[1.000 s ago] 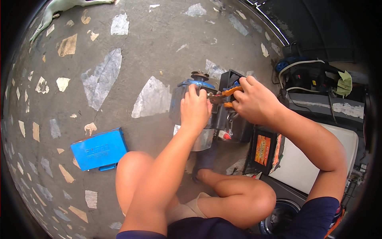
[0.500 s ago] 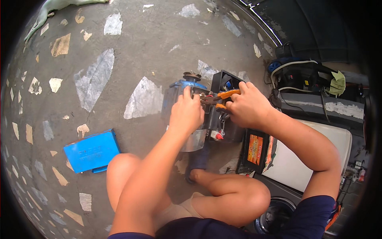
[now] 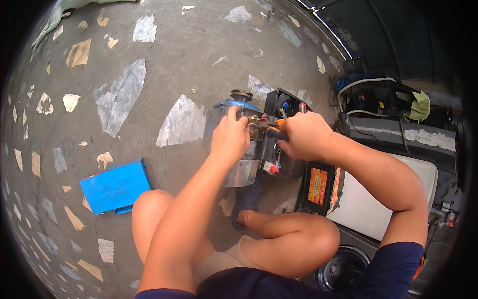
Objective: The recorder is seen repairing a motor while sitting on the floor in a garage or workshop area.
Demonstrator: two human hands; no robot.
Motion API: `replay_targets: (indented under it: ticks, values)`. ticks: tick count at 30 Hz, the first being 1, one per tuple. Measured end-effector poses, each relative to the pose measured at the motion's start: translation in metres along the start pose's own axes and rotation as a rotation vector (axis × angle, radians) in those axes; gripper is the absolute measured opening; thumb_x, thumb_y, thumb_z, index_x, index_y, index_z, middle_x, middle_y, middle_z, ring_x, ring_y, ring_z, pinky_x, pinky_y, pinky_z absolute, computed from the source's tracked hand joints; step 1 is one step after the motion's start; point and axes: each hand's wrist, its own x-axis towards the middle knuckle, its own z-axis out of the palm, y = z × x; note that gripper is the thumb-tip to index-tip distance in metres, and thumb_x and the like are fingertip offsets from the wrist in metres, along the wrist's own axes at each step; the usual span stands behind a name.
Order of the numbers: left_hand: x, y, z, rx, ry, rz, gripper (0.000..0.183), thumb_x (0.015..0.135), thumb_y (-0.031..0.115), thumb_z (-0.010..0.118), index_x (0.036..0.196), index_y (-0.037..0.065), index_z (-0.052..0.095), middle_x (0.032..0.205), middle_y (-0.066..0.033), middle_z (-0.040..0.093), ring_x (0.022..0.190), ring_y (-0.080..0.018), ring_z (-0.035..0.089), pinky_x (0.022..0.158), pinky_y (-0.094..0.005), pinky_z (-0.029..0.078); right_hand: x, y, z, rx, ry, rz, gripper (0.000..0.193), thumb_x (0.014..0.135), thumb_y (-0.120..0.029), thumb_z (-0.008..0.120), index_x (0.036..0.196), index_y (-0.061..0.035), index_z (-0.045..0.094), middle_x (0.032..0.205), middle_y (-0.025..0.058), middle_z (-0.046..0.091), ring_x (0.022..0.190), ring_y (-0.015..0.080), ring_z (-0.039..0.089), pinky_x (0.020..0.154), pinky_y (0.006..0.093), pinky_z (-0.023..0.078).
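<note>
A motor (image 3: 238, 103) with a blue end, a grey body and a dark pulley on top stands on the floor before my legs. My left hand (image 3: 230, 135) grips its near side, index finger stretched up along the blue end. My right hand (image 3: 309, 135) is closed round the handles of orange-and-dark pliers (image 3: 281, 125). The jaws are at small wires and terminals on the motor's side, close to my left fingertips; whether they pinch anything I cannot tell. Against the motor stands a black open tray (image 3: 273, 103) holding hand tools, among them a red-tipped one.
A blue case (image 3: 115, 187) lies on the floor at my left. To my right are a battery (image 3: 318, 187) with an orange label and a white-topped front-loading machine (image 3: 393, 194). Hoses and a dark appliance (image 3: 366, 102) sit farther back. An animal's leg (image 3: 52, 22) shows top left.
My right hand has closed the plier handles together and turned slightly, uncovering a red-tipped tool behind it. My left hand stays at the motor almost unmoved.
</note>
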Motion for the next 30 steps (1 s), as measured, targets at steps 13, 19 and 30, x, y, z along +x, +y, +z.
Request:
replay_targets:
  ticks: [13,19,30]
  values:
    - [0.0,-0.001,-0.002,0.012,-0.001,0.018,0.023,0.088,0.012,0.075,0.108,0.001,0.073,0.147,-0.0193,0.061,0.109,-0.0441,0.073,0.094,-0.0519,0.06,-0.056,0.018,0.056,0.076,0.263,0.081,0.038,0.096,-0.044,0.074,0.108,-0.0088,0.081,0.104,0.0156,0.075,0.102,0.0399,0.065,0.089,0.0525,0.051]
    - [0.01,0.01,-0.005,0.165,-0.06,-0.055,0.016,0.088,0.009,0.075,0.101,-0.001,0.074,0.145,-0.0185,0.062,0.106,-0.0427,0.073,0.091,-0.0509,0.06,-0.126,0.033,0.217,0.969,0.505,0.16,0.029,0.094,-0.03,0.081,0.099,-0.0013,0.075,0.073,0.016,0.062,0.063,0.0329,0.06,0.061,0.0428,0.047]
    - [0.024,0.001,-0.015,0.023,-0.153,-0.121,0.017,0.083,0.002,0.082,0.097,-0.005,0.077,0.136,-0.0144,0.064,0.081,-0.0147,0.065,0.078,-0.0343,0.058,-0.115,-0.131,0.546,1.193,0.509,0.801,0.027,0.092,-0.026,0.082,0.096,-0.0004,0.075,0.081,0.0183,0.068,0.083,0.0394,0.067,0.077,0.0498,0.053]
